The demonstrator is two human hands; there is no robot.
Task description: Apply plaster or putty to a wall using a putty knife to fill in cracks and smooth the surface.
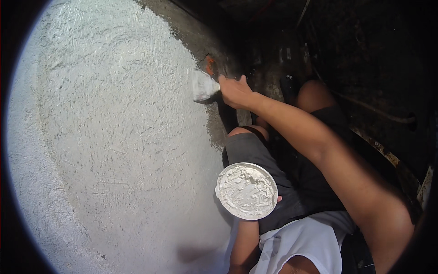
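Note:
My right hand is closed round the handle of a wide putty knife. White paste coats its blade, which lies against the wall at the boundary between the white coat and bare grey. Below, in front of my lap, my left hand supports a round white tub of white putty from underneath. Only a fingertip shows at the tub's right rim; the other fingers are hidden. Ridges and scooped marks cover the putty's surface.
A bare grey strip with an orange-red patch borders the white coat. My bent legs in dark shorts sit close to the wall. On the dark right side, a thin rod or hose runs across.

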